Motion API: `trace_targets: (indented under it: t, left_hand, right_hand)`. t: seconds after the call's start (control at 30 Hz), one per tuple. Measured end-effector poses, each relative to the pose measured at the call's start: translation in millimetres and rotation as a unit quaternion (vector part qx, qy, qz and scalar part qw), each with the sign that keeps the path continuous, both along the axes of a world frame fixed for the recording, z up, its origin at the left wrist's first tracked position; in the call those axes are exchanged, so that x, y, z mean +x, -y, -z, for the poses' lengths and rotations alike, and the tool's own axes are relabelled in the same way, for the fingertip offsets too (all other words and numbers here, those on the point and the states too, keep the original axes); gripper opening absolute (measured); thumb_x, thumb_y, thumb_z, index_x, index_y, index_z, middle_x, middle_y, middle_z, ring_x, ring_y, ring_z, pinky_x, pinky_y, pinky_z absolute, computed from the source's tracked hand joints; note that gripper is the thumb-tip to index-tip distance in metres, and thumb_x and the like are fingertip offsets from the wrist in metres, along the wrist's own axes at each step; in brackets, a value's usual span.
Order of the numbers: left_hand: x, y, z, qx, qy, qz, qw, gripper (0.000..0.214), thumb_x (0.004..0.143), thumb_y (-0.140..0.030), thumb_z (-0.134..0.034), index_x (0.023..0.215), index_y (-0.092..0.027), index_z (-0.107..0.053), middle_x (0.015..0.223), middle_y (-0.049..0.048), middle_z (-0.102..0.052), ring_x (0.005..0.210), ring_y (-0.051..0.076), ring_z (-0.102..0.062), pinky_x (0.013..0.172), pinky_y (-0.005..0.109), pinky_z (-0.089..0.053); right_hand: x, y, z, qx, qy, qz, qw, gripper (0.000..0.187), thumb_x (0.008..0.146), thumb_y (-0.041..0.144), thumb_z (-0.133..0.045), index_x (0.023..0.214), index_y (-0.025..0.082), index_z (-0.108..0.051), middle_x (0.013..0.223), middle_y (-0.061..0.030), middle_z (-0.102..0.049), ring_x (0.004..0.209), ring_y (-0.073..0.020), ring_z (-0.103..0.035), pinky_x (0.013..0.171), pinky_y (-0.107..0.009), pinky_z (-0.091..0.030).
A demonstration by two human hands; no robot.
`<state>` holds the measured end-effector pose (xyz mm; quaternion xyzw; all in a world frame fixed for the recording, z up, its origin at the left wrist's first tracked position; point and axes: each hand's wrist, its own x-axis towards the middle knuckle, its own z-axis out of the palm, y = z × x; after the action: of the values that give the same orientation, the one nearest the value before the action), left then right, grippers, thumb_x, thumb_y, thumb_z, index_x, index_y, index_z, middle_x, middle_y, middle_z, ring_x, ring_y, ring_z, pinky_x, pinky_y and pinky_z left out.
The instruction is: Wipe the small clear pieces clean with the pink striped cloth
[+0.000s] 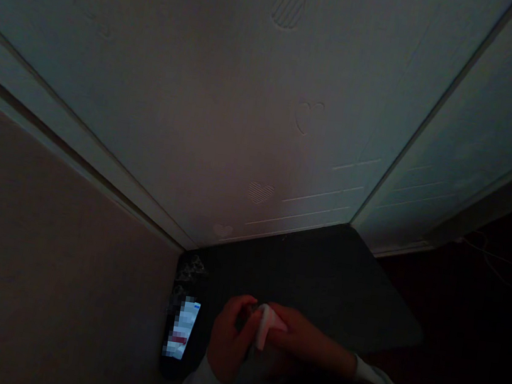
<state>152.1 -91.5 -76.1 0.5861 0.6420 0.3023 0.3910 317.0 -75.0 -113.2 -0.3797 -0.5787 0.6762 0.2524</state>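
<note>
At lower centre, the pale piece (pixel 262 333) has its long edge running down-frame; the right hand (pixel 296 332) wraps it, the left hand (pixel 226 340) curls at its left edge, grip unclear.

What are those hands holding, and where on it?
A small pale thing, too dim to name. The right grip holds its right side; the left grip is at its left edge.

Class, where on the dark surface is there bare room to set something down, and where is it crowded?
The widest bare-looking patch of the dark surface lies between the heart-marked panel and the right hand, reaching the right end. The left end is crowded: lit screen, patterned thing, left hand nearby. Dimness may hide more.
</note>
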Motion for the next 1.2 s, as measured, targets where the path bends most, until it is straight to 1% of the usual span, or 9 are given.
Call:
trace_targets:
  t: [0.1, 0.23, 0.37, 0.47, 0.67, 0.8, 1.0, 1.1, 1.2]
  left_hand:
    - [0, 0, 2.6, -0.003, -0.005, -0.002, 1.0, 0.028, 0.08, -0.039, -0.052, 0.094, -0.017, -0.063, 0.086, 0.0071, -0.067, 0.08, 0.022, -0.062, 0.074, 0.034, -0.048]
    - [1, -1, 3.2, -0.007, -0.014, -0.012, 1.0, 0.027, 0.079, -0.039, -0.052, 0.091, -0.018, -0.063, 0.083, 0.0066, -0.066, 0.079, 0.022, -0.062, 0.074, 0.035, -0.048]
    - [2, -1, 2.1, -0.015, -0.018, -0.019, 1.0, 0.029, 0.078, -0.04, -0.051, 0.091, -0.016, -0.063, 0.083, 0.0072, -0.066, 0.078, 0.022, -0.062, 0.074, 0.036, -0.048]
    - [3, 0, 1.2, -0.014, -0.015, -0.033, 0.999, 0.027, 0.077, -0.041, -0.053, 0.088, -0.017, -0.063, 0.079, 0.0056, -0.066, 0.076, 0.021, -0.062, 0.071, 0.034, -0.048]
    - [4, 2, 1.9, -0.029, 0.041, -0.059, 0.997, 0.03, 0.08, -0.045, -0.052, 0.086, -0.018, -0.061, 0.077, 0.0045, -0.066, 0.075, 0.02, -0.061, 0.069, 0.031, -0.048]
    - [3, 4, 4.3, -0.037, 0.084, -0.071, 0.993, 0.031, 0.08, -0.049, -0.052, 0.082, -0.018, -0.059, 0.073, 0.0027, -0.065, 0.072, 0.019, -0.061, 0.066, 0.028, -0.047]
    - [2, 4, 6.9, -0.035, 0.094, -0.065, 0.993, 0.032, 0.082, -0.05, -0.049, 0.081, -0.019, -0.058, 0.073, 0.0017, -0.063, 0.071, 0.018, -0.06, 0.065, 0.027, -0.046]
    - [2, 4, 8.0, -0.045, 0.103, -0.07, 0.991, 0.032, 0.082, -0.05, -0.05, 0.082, -0.019, -0.057, 0.075, 0.0021, -0.063, 0.073, 0.018, -0.06, 0.066, 0.027, -0.046]
    - [3, 3, 7.4, -0.049, 0.115, -0.079, 0.989, 0.036, 0.079, -0.055, -0.052, 0.081, -0.019, -0.057, 0.076, 0.0027, -0.063, 0.074, 0.018, -0.06, 0.067, 0.027, -0.047]
  right_hand:
    - [0, 0, 0.8, 0.027, 0.039, 0.006, 0.999, 0.013, 0.073, 0.026, -0.055, 0.082, 0.016, -0.056, 0.073, 0.0025, -0.055, 0.064, -0.0123, -0.046, 0.058, -0.023, -0.037]
    - [-2, 0, -3.4, 0.053, 0.109, 0.009, 0.993, 0.011, 0.071, 0.026, -0.053, 0.077, 0.017, -0.053, 0.068, 0.003, -0.052, 0.061, -0.0125, -0.046, 0.055, -0.023, -0.035]
    - [-2, 0, -6.5, 0.069, 0.135, 0.007, 0.988, 0.011, 0.07, 0.026, -0.052, 0.078, 0.018, -0.053, 0.069, 0.0014, -0.054, 0.061, -0.0136, -0.047, 0.054, -0.024, -0.034]
    - [-3, 0, -5.8, 0.091, 0.147, 0.009, 0.985, 0.01, 0.071, 0.025, -0.052, 0.077, 0.018, -0.053, 0.068, 0.0014, -0.054, 0.06, -0.0136, -0.047, 0.055, -0.024, -0.033]
    - [-3, 1, -2.9, 0.106, 0.119, 0.026, 0.987, 0.008, 0.072, 0.024, -0.052, 0.078, 0.018, -0.053, 0.069, 0.0033, -0.053, 0.061, -0.0124, -0.047, 0.055, -0.023, -0.033]
    - [-3, 1, -4.9, 0.107, 0.094, 0.038, 0.989, 0.009, 0.073, 0.023, -0.052, 0.081, 0.019, -0.055, 0.069, 0.0036, -0.053, 0.061, -0.0116, -0.046, 0.055, -0.022, -0.034]
    - [-1, 2, -9.9, 0.095, 0.052, 0.051, 0.993, 0.014, 0.077, 0.027, -0.053, 0.085, 0.017, -0.057, 0.072, 0.0023, -0.055, 0.062, -0.0115, -0.046, 0.055, -0.022, -0.035]
    - [-1, 2, -8.7, 0.105, 0.035, 0.058, 0.992, 0.015, 0.078, 0.027, -0.054, 0.089, 0.017, -0.058, 0.077, 0.0008, -0.056, 0.065, -0.0122, -0.048, 0.058, -0.022, -0.037]
    - [-2, 2, -7.1, 0.102, 0.025, 0.064, 0.992, 0.02, 0.078, 0.028, -0.053, 0.093, 0.017, -0.059, 0.081, -0.0018, -0.059, 0.069, -0.0142, -0.051, 0.061, -0.024, -0.04]
